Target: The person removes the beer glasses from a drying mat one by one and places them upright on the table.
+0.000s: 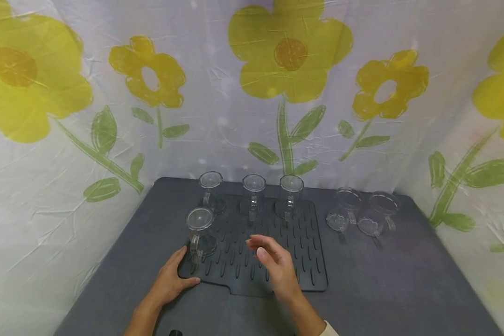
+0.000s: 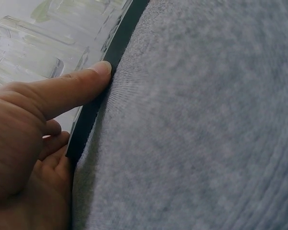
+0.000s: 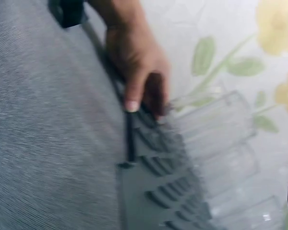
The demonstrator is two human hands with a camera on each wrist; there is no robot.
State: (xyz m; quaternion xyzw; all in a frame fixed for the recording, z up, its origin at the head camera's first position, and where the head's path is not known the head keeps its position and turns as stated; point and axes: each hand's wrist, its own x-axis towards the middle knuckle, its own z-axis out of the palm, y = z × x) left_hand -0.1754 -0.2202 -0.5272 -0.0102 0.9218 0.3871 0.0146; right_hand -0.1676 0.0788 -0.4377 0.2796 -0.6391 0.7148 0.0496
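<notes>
A dark ribbed drying mat (image 1: 252, 284) lies on the grey surface. My left hand (image 1: 168, 280) grips its front left corner, thumb (image 2: 81, 88) against the front edge and fingers at the left side. Close to that hand, a clear glass mug (image 1: 200, 233) stands upside down on the mat. Three more glass mugs, a left one (image 1: 212, 193), a middle one (image 1: 253, 196) and a right one (image 1: 290, 196), stand inverted along the back. Over the mat's middle, my right hand (image 1: 279, 270) hovers with fingers loosely bent, holding nothing.
Two upright glass mugs, one (image 1: 344, 207) beside the other (image 1: 378, 212), stand right of the mat. A flower-printed curtain (image 1: 210, 116) closes off the back and sides. A small black object (image 1: 175, 332) shows at the bottom edge.
</notes>
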